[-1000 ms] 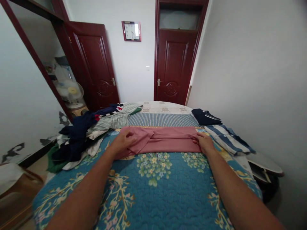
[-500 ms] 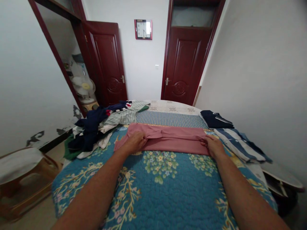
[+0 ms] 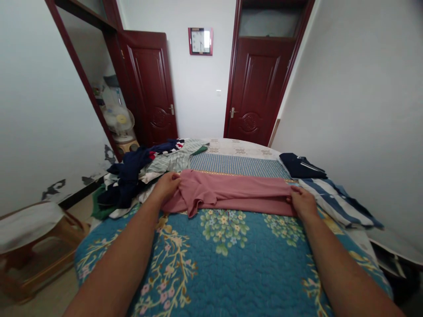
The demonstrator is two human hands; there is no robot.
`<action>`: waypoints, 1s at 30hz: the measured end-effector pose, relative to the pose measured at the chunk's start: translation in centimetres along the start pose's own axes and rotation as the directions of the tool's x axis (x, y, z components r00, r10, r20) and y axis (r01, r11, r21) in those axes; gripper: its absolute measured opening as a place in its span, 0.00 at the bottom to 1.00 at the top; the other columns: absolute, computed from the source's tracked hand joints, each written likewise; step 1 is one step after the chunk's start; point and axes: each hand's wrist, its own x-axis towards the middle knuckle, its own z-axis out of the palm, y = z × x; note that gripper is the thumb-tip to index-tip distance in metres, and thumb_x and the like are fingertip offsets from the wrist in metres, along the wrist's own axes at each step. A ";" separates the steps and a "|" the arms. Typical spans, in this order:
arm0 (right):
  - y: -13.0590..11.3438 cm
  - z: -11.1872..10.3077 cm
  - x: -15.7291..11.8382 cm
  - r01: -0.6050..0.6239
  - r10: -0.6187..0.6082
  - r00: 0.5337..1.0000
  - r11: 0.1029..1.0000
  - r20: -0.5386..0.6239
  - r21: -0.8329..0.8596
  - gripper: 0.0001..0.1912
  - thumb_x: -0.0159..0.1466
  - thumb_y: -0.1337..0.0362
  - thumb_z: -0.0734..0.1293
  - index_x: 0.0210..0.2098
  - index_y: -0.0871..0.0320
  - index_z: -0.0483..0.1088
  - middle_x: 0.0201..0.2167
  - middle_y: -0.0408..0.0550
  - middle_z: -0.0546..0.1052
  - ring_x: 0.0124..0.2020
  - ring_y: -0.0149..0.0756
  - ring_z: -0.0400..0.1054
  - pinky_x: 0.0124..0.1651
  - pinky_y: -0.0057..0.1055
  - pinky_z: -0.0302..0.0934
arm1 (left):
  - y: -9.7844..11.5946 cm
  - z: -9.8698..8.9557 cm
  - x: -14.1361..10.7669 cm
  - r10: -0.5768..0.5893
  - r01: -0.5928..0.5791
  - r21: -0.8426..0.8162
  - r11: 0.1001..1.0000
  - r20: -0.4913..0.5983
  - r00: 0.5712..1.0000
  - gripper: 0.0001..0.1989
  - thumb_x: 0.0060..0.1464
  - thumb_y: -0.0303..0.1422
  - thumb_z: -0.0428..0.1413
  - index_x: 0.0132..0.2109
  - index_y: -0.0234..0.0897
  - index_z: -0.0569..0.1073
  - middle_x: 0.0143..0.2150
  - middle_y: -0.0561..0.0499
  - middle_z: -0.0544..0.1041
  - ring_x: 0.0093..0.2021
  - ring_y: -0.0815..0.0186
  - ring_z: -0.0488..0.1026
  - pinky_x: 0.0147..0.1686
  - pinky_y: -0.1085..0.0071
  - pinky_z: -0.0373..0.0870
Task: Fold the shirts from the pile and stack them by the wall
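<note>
A pink garment [image 3: 244, 188] lies in a long, partly folded strip across the blue floral quilt [image 3: 251, 264]. At its left end, my left hand [image 3: 168, 185] pinches the upper edge of the cloth. The right end is pinched between the thumb and fingers of my right hand [image 3: 303, 202]. Near my left hand, a sleeve-like flap of the pink cloth hangs loosely toward the front, its end a little open.
Rumpled clothes [image 3: 132, 171] are heaped at the left. A folded navy garment [image 3: 300, 165] and a blue-and-white striped one [image 3: 337, 202] lie at the right. A stool [image 3: 36, 224] stands left of the bed, and a wall clock [image 3: 201, 41] hangs ahead.
My left hand has moved left to the end of the pink garment, and a flap there now drapes forward. My right hand stays on the right end. The view has shifted slightly.
</note>
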 end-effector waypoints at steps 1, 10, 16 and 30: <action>0.0 -0.4 0.1 0.034 -0.033 0.999 0.991 0.011 -0.132 0.25 0.59 0.64 0.67 0.55 0.60 0.80 0.30 0.48 0.81 0.31 0.41 0.78 0.40 0.37 0.76 | -0.3 0.5 0.8 -0.046 0.046 -0.002 0.999 -0.013 0.999 0.17 0.56 0.39 0.58 0.49 0.35 0.79 0.44 0.43 0.84 0.41 0.57 0.80 0.40 0.67 0.71; -0.6 -1.2 0.0 0.262 -0.234 0.964 0.765 0.126 -0.588 0.22 0.63 0.61 0.61 0.47 0.58 0.84 0.46 0.56 0.84 0.48 0.48 0.77 0.51 0.39 0.68 | -1.5 2.8 8.0 -0.145 0.145 -0.039 0.989 0.002 0.989 0.11 0.44 0.33 0.65 0.38 0.35 0.81 0.31 0.43 0.82 0.41 0.51 0.80 0.43 0.64 0.71; 0.2 -1.8 0.9 0.160 -0.165 0.985 0.794 0.046 -0.587 0.22 0.63 0.60 0.62 0.49 0.57 0.84 0.39 0.55 0.84 0.42 0.48 0.77 0.45 0.37 0.66 | -3.7 4.2 8.1 -0.234 0.207 -0.320 0.924 -0.047 0.971 0.08 0.48 0.38 0.58 0.30 0.38 0.75 0.29 0.46 0.79 0.31 0.58 0.75 0.31 0.66 0.68; -1.9 -1.4 0.1 0.137 -0.136 0.990 0.795 0.045 -0.591 0.21 0.62 0.64 0.62 0.48 0.57 0.83 0.47 0.54 0.84 0.51 0.47 0.77 0.57 0.37 0.67 | -3.1 3.4 8.1 -0.305 0.298 -0.720 0.627 0.125 0.944 0.36 0.45 0.23 0.65 0.64 0.31 0.76 0.40 0.48 0.84 0.34 0.69 0.77 0.39 0.73 0.75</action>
